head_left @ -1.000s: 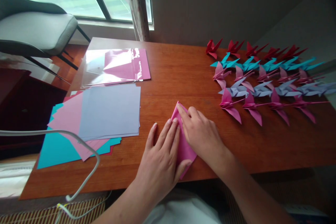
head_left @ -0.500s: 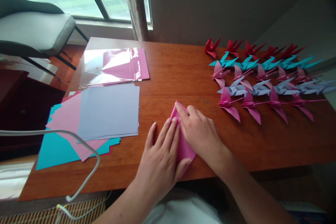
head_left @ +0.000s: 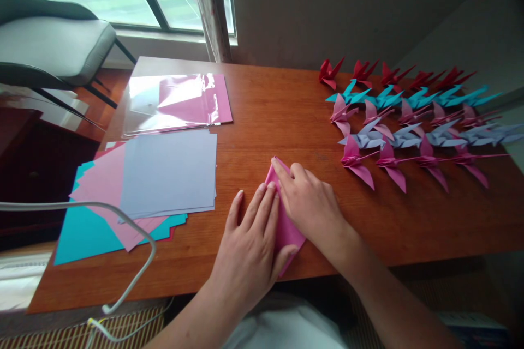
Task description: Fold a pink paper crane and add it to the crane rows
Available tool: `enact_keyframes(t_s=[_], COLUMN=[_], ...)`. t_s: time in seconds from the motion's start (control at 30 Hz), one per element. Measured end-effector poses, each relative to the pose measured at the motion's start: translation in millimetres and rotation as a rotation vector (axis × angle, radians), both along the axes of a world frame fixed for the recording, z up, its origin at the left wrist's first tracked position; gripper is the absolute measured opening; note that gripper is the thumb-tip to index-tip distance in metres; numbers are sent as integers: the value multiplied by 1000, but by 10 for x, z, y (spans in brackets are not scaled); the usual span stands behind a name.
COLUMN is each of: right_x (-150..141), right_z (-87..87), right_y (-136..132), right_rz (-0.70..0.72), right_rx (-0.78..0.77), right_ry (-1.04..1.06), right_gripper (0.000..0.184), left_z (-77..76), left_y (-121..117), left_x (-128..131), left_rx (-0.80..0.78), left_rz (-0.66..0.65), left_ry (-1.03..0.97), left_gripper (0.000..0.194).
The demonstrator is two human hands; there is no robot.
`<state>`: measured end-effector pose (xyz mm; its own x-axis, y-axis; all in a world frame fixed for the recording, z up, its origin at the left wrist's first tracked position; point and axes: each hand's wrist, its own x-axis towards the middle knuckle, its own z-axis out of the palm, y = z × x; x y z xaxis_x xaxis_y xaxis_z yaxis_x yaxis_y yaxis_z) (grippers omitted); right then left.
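Note:
A bright pink sheet of origami paper (head_left: 289, 233), folded to a narrow kite-like shape, lies on the table's near side. My left hand (head_left: 252, 237) rests flat over its left part, fingers spread and thumb across the lower end. At the pointed far tip, my right hand (head_left: 308, 196) presses with the index finger, its other fingers curled in and the thumb hidden. Part of the paper is covered by both hands.
On the right of the wooden table (head_left: 266, 103) stand rows of folded cranes in red, turquoise (head_left: 385, 98), pale pink, lilac and magenta (head_left: 356, 161). Loose coloured sheets (head_left: 170, 174) and a clear packet (head_left: 176, 101) lie left. A white curved tube (head_left: 141, 270) crosses the lower left.

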<state>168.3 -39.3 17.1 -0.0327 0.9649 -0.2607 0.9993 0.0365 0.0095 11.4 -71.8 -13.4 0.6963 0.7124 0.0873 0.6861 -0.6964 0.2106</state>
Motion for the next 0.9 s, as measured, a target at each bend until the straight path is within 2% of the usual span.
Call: enact_keyframes(t_s=[0.9], right_x=[-1], right_z=[-30], right_y=[3], right_rz=[3], right_rx=[42], right_ry=[-10], right_gripper=[53], left_z=[5], left_y=[24], left_x=[-39], left_rx=[26], left_rz=[-26], left_ry=[-11], left_gripper=[71])
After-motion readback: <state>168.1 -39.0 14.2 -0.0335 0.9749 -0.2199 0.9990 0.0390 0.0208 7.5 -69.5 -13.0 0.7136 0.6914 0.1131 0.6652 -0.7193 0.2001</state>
